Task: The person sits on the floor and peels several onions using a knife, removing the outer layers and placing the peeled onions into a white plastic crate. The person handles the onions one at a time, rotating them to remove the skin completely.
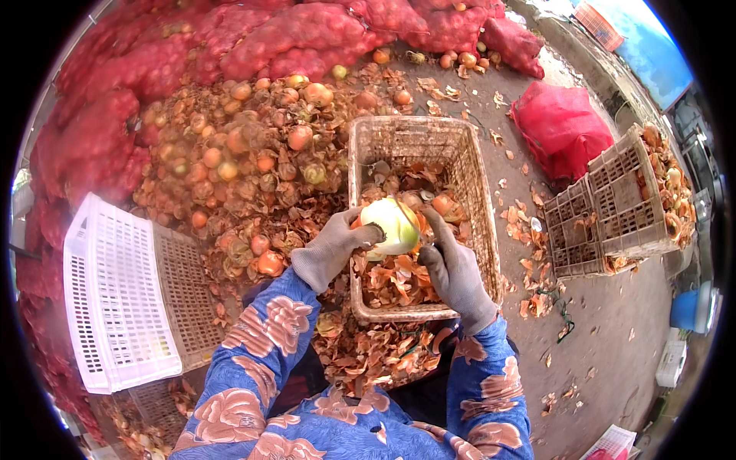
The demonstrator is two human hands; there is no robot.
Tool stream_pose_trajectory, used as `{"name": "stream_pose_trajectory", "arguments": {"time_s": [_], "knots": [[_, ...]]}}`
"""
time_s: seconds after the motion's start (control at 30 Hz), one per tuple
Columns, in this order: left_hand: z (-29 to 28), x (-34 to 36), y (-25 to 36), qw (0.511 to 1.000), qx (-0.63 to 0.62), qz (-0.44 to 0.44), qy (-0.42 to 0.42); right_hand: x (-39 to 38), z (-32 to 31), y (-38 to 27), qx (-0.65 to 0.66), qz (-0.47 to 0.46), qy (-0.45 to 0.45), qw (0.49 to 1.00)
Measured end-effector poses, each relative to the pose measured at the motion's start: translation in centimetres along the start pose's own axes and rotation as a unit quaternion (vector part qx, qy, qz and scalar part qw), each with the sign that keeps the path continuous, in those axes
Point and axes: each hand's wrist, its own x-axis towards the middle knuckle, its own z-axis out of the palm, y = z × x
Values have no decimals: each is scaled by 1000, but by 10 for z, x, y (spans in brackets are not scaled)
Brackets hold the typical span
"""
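Above a dirt-stained beige plastic crate [491,253], my gloved left hand [330,249] grips a partly peeled onion [391,224], pale yellow-green and shiny. My gloved right hand [458,276] is at the onion's right side, its index finger reaching up along it and its thumb bent below. The other right fingers curl inward, and what they may hold is hidden. Inside the crate under both hands lie loose brown onion skins [395,284] and a few unpeeled onions [445,205].
A pile of unpeeled onions [299,138] spreads at the far left, backed by stacked red mesh sacks [299,38]. A white plastic basket [115,299] stands left. At right are a skin-filled crate [629,199], a red sack [556,130] and a blue bucket [690,309].
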Motion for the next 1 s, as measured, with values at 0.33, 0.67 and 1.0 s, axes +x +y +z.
{"name": "stream_pose_trajectory", "arguments": {"time_s": [0.33,0.67,1.0], "knots": [[0,3,-5,997,78,-15,6,-4,4,2,-97,-4,-44,994],[6,-6,5,994,107,-15,-1,-4,6,17,62,49,33,996],[-2,-24,19,990,-125,29,-56,-14,-29,49,-82,205,70,973]]}}
